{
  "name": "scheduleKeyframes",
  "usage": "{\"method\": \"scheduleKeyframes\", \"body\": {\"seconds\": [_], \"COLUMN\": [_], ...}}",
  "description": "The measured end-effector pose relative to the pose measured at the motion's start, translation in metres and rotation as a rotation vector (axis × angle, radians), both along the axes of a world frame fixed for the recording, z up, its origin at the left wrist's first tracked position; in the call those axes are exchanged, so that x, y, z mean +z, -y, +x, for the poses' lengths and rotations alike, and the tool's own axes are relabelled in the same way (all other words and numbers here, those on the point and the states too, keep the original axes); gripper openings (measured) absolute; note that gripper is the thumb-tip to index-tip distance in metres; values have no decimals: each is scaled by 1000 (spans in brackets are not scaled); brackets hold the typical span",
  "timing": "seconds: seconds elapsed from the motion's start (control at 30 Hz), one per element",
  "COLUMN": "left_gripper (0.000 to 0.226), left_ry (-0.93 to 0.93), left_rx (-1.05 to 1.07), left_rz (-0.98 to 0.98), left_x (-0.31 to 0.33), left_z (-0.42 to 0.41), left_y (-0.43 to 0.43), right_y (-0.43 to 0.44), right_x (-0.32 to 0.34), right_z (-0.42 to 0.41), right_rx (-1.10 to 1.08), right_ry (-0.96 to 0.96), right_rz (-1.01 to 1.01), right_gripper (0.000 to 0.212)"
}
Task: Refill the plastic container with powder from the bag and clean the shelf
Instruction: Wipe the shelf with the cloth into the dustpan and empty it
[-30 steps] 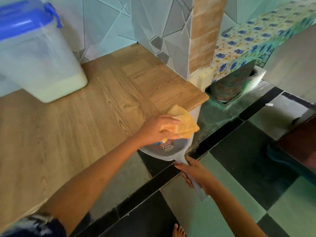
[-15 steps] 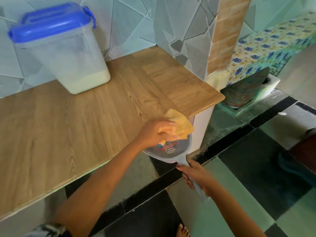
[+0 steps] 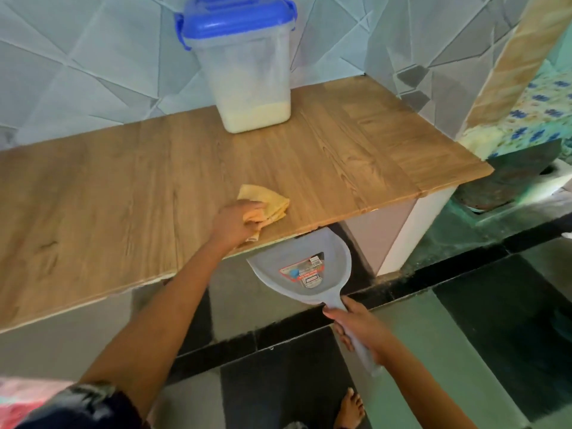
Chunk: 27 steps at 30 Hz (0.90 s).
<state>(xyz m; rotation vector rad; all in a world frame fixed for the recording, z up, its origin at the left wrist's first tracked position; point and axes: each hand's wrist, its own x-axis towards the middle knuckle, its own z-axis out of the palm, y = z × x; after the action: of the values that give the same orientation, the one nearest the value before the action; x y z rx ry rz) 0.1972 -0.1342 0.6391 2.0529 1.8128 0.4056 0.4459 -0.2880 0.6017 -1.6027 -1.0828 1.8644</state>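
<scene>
So the left hand (image 3: 236, 222) is pressed down on a folded yellow cloth (image 3: 266, 203), fingers curled over the near part of it, and the cloth sits flat on the wooden shelf (image 3: 123, 193) close to the front edge. Most of the cloth pokes out past the fingers toward the wall side.

The right hand (image 3: 360, 328) is wrapped tight around the handle of a grey plastic dustpan (image 3: 305, 267). The pan is held just below the front edge of the shelf, a bit to the right of the cloth, with its wide mouth tucked up under the lip of the board. There's a red and blue sticker label in the middle of the pan. Can't make out any powder in it from here.

The plastic container (image 3: 247, 72) stands upright at the back of the shelf, right up near the tiled wall (image 3: 77, 66), well apart from the cloth. Its blue lid (image 3: 236, 18) is on, with the side clips visible, and there's a layer of pale powder (image 3: 255, 114) in the bottom, filling only the lowest part. The sides above the powder look dusty and cloudy.

The shelf surface looks pretty clean to me, wood grain showing all over. Down below there's a floor of dark and green tiles (image 3: 433, 351), and a bare foot (image 3: 349, 410) shows at the bottom edge. No bag anywhere in the shot.
</scene>
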Motion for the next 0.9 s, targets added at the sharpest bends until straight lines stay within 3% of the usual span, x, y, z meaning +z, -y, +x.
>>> {"method": "scheduleKeyframes", "body": {"seconds": [0.07,0.13,0.33,0.57,0.7,0.9], "left_gripper": [48,51,58,41,41,42], "left_ry": [182,389,917,1191,1233,1287], "left_rx": [-132,-131,361,983,1319,1496], "left_rz": [-72,-107,-138,-22,140,264], "left_x": [5,10,17,-17,-40,-62], "left_z": [8,-1,-100,-192,-223,-256], "left_y": [30,64,180,323,404,476], "right_y": [11,20,47,64,77,109], "right_x": [-2,-6,-19,-32,-42,-66], "right_z": [-24,-46,-118,-207,-264,-340], "right_rx": [33,66,213,519,719,892], "right_ry": [-8,-13,46,119,111,146], "right_rz": [-5,-19,-58,-69,-42,-50], "right_gripper": [16,17,12,11,4,8]}}
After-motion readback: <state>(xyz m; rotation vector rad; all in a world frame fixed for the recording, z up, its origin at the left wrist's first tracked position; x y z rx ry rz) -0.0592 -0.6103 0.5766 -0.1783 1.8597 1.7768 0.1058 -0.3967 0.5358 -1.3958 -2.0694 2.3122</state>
